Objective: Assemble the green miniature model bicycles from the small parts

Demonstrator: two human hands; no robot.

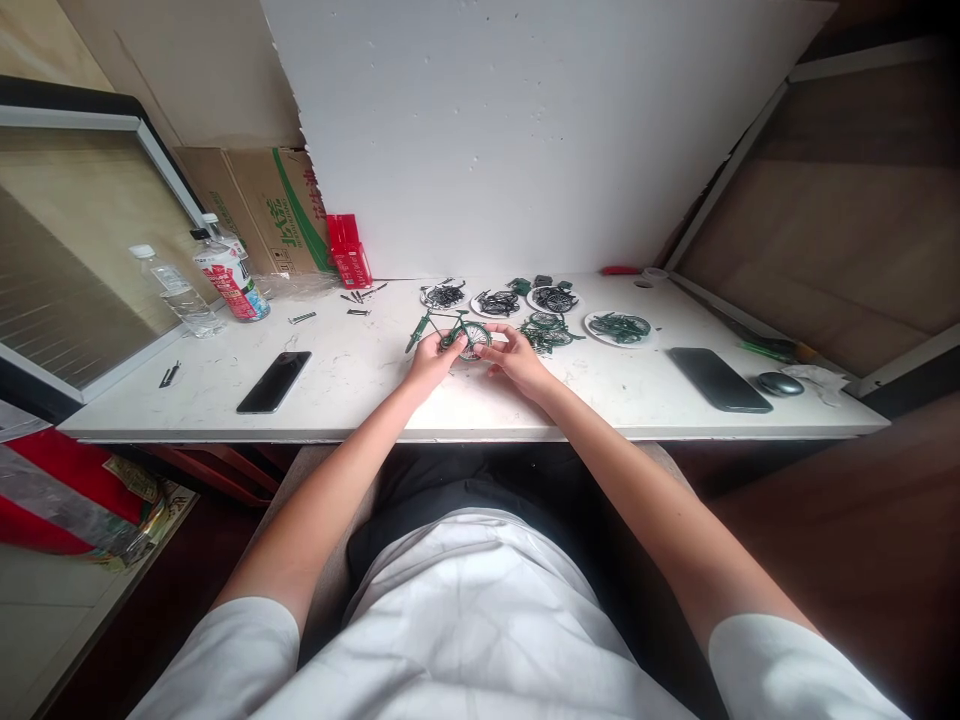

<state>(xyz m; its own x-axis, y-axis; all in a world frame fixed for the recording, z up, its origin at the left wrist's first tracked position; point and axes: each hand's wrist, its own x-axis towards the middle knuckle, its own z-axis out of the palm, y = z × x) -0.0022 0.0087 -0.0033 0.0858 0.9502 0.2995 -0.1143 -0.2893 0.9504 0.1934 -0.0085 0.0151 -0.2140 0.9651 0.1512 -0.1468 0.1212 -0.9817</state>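
Between my two hands, over the middle of the white table, is a small green model bicycle. Its spoked rear wheel is on the right, and a fork without a visible wheel points down at the left. My left hand pinches the lower frame near the wheel. My right hand has its fingers closed at the wheel's right edge. Just behind my right hand lies a pile of green bicycle parts. Plates of dark parts and wheels stand behind, and a plate of green parts is to the right.
A phone lies left on the table; a dark flat device and a mouse are right. Bottles and a red box stand back left. A white board rises behind.
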